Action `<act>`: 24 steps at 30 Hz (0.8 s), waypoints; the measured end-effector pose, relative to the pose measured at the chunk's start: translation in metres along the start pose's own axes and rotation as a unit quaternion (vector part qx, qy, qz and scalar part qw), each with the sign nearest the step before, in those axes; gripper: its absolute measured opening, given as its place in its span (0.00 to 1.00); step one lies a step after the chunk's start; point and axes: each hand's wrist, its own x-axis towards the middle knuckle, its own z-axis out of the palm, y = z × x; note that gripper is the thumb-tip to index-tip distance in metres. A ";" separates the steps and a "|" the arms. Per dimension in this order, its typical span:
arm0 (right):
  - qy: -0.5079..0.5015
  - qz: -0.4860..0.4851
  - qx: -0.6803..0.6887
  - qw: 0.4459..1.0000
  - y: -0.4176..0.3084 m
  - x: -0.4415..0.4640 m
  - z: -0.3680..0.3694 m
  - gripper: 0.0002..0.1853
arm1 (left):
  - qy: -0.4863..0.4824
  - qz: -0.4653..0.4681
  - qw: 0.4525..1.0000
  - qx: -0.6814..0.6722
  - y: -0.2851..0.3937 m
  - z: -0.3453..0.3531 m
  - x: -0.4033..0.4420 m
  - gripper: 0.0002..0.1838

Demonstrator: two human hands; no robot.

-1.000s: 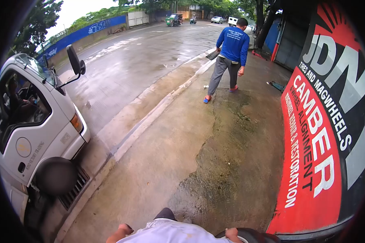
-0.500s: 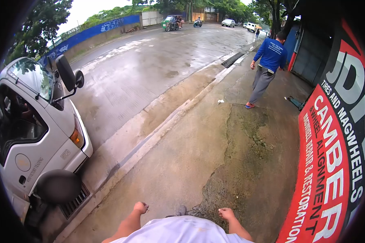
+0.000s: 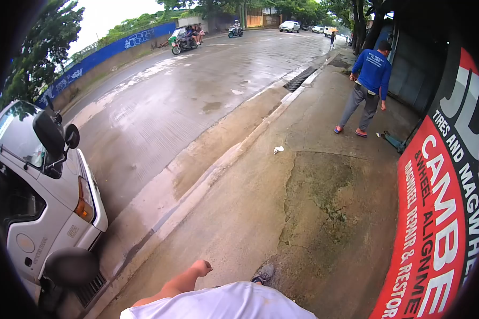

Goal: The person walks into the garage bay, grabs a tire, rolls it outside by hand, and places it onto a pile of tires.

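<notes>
White truck point(image 3: 60, 215), cut off at left; red-and-black sign point(image 3: 436, 204), cropped lower right; white shirt point(image 3: 223, 304), bottom centre, hiding part of a shoe point(image 3: 264, 273); left hand point(image 3: 201, 267) nearby, grip spread or closed, I cannot tell; right hand out of view.

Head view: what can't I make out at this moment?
All in the head view:
Right hand: not visible; behind the shirt or past the frame's edge, I can't tell which.
Left hand: fingertips turned away, hiding any small thing held.
Truck: rear cut off by the dark left rim; cab interior too dark.
Sign: lettering cut off by the right rim and bottom edge.
</notes>
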 end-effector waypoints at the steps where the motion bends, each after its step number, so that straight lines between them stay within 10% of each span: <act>1: -0.009 -0.004 0.043 0.999 -0.030 0.030 -0.024 0.22 | -0.002 0.001 1.000 0.005 0.020 -0.013 0.018 0.15; 4: -0.013 -0.033 0.204 0.978 -0.129 0.153 -0.106 0.21 | -0.024 0.005 0.998 -0.063 0.069 -0.045 0.093 0.16; 6: 0.067 -0.149 0.049 0.985 -0.240 0.194 -0.188 0.19 | 0.002 -0.071 0.976 -0.205 0.083 -0.062 0.149 0.15; 15: 0.205 -0.376 0.185 0.884 -0.631 0.260 -0.515 0.20 | 0.038 -0.252 0.958 -0.129 0.149 -0.153 0.291 0.12; 24: 0.045 -0.027 -0.013 0.999 -0.446 0.399 -0.534 0.24 | 0.062 -0.042 0.995 -0.061 0.447 -0.359 0.673 0.13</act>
